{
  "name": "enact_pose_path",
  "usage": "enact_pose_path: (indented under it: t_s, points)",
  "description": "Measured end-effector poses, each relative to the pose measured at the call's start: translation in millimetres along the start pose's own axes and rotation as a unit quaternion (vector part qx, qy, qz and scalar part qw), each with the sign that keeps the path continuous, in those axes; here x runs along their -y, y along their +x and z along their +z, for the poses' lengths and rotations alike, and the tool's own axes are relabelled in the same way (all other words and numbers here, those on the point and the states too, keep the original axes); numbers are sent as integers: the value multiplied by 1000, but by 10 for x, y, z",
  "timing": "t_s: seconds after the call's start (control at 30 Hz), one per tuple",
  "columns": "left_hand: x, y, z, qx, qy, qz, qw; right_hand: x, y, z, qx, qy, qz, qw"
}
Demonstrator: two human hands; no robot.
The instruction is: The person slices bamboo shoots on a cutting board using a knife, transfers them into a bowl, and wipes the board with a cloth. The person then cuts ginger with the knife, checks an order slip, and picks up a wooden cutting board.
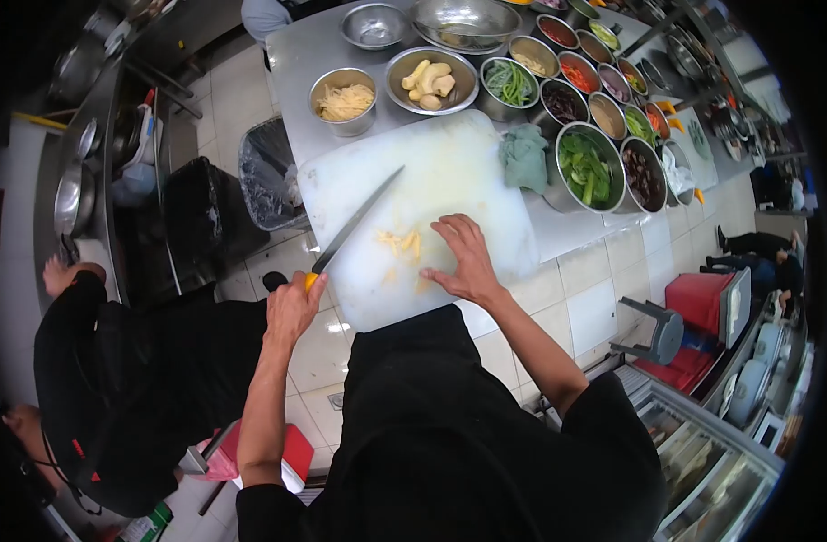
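Observation:
My left hand [292,308] grips the yellow handle of a kitchen knife [363,212], its blade lying over the left part of the white cutting board [472,167]. Pale yellow ginger pieces [400,242], cut into small slices and strips, lie in a loose heap on the board to the right of the blade. Just right of them is my right hand [468,259], fingers apart and holding nothing, thumb close to a few stray bits. Behind the board stand a steel pot of fine pale yellow shreds [345,101] and a steel bowl [467,98] of peeled ginger chunks [429,84].
Steel pots of cut vegetables, including leafy greens [587,170], crowd the table's right side beside a green cloth [524,155]. A lined bin [270,176] stands left of the table. A person in black [151,388] is close on my left. A grey stool [653,330] is at right.

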State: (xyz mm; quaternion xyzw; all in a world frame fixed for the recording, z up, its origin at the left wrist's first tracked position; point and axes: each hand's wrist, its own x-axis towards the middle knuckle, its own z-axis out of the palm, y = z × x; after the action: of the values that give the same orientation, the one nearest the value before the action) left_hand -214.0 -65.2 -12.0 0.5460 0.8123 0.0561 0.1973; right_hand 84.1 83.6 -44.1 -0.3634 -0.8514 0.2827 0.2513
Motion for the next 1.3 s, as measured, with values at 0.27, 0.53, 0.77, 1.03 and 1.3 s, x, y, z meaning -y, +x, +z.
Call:
enact_pose_path:
  t_s: [0.27,0.53,0.77,1.03,1.3]
  points:
    - [-70,-425,-50,99,8,85,991,-83,-366,35,-23,-73,32,997]
    - [99,-635,54,8,13,49,999,99,-393,350,-31,-98,31,994]
    - [5,-1010,202,33,-25,54,998,366,-543,497,-86,70,73,991]
    - [-116,-1224,302,29,-44,-26,998,266,-608,522,-106,-29,94,989]
    - [52,-1276,548,144,-369,-102,912,293,-665,680,-165,-24,103,981]
